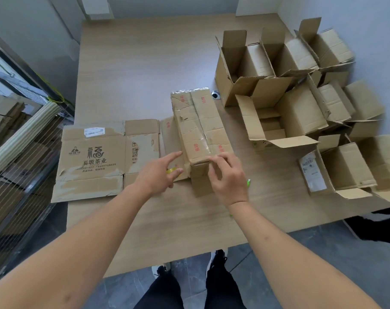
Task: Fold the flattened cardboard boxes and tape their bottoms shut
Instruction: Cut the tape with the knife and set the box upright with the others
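The wooden table [131, 70] fills most of the view, its smooth pale top bare from 10 to 12 o'clock, its near edge crossing at 6 o'clock above the grey floor. A cluster of folded cardboard boxes [296, 90], flaps standing up, crowds the table from 1 to 3 o'clock, the outermost running off the right edge. At 9 o'clock a flattened box [93, 157] lies printed side up, its surface scuffed and torn, its left corner overhanging the table edge. Dead centre stands the box being taped [200, 128], bottom up, creased brown cardboard with glossy clear tape along its seam. The right hand [227, 177] has its fingers curled at the box's near top edge, pressing the tape end down over the corner. The left hand [160, 172], index finger stretched toward the box's left side, holds something yellow (likely the tape roll [174, 171], mostly hidden under the fingers). A small green object [248, 182] peeks from behind the right hand, too hidden to identify.
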{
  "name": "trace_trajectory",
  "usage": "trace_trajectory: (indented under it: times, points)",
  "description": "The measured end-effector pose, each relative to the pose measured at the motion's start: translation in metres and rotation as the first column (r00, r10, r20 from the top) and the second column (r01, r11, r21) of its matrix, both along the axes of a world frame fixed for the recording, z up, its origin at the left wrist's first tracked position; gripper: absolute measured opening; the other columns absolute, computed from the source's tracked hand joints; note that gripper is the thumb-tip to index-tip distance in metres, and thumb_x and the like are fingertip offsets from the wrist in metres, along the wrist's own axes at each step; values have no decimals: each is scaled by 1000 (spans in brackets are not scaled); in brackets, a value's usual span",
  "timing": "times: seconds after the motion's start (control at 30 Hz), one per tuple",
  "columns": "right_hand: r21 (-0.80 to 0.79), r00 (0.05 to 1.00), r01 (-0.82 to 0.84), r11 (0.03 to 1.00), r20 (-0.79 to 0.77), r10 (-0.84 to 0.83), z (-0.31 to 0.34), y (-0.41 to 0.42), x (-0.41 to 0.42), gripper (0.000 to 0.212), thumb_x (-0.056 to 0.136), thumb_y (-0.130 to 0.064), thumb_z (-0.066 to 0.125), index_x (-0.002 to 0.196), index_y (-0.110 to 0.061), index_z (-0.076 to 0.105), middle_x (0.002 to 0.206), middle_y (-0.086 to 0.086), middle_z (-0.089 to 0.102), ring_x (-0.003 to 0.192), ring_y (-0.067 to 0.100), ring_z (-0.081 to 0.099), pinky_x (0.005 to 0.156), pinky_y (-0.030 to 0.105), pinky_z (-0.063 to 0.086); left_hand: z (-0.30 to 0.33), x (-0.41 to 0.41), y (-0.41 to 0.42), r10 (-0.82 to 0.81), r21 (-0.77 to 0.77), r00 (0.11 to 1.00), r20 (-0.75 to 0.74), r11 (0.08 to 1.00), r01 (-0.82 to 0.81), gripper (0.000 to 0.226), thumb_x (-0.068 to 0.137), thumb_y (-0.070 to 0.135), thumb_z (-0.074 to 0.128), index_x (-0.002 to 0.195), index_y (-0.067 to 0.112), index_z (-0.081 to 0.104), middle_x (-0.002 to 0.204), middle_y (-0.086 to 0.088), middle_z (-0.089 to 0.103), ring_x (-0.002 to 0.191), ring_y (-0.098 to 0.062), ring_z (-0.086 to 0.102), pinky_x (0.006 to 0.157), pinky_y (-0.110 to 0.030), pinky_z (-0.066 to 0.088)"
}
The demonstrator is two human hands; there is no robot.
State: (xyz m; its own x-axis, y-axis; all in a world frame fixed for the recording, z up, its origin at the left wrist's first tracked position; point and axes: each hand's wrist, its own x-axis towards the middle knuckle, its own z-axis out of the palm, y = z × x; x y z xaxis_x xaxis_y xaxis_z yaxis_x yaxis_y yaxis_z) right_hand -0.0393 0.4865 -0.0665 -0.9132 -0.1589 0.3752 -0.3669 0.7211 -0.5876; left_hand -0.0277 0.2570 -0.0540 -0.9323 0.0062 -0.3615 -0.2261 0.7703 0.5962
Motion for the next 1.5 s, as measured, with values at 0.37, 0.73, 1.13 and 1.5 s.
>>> trace_trajectory:
  times: [0.37, 0.73, 1.13, 1.5]
  points:
    - [342, 532, 486, 804, 614, -583, -58, 52, 6, 20, 89, -29, 73, 102, -20, 61, 119, 9, 48, 114, 34, 51, 87, 36, 45, -8, -1, 11, 39, 14, 986, -160, 999, -37, 56, 101, 47, 62, 154, 45, 41, 62, 11, 72, 60, -6, 66, 79, -32, 57]
    - [407, 457, 410, 817, 684, -569, -69, 50, 31, 32, 85, -30, 79, 106, -9, 67, 111, 16, 70, 111, 35, 65, 88, 37, 53, -3, 16, 17, 154, 112, 978, -140, 984, -139, 8, 101, 42, 65, 100, 34, 63, 63, 6, 73, 43, -20, 62, 59, -39, 60]
    - [-48, 951, -4, 999, 309, 18, -11, -3, 63, 9, 96, -23, 62, 96, -16, 57, 66, -7, 52, 56, 15, 47, 53, 30, 34, 18, 33, 19, 271, 205, 936, -223, 952, -227, 8, 99, 31, 67, 92, 28, 66, 56, 5, 71, 43, -20, 62, 49, -27, 50]
    - [-15, 961, -123, 992, 249, 123, -5, -32, 59, 13, 95, -26, 63, 93, -14, 64, 64, -5, 55, 60, 23, 55, 53, 37, 45, 22, 32, 17, 253, 155, 927, -278, 964, -217, 11, 99, 29, 67, 88, 31, 65, 54, 6, 69, 47, -3, 60, 60, -33, 56]
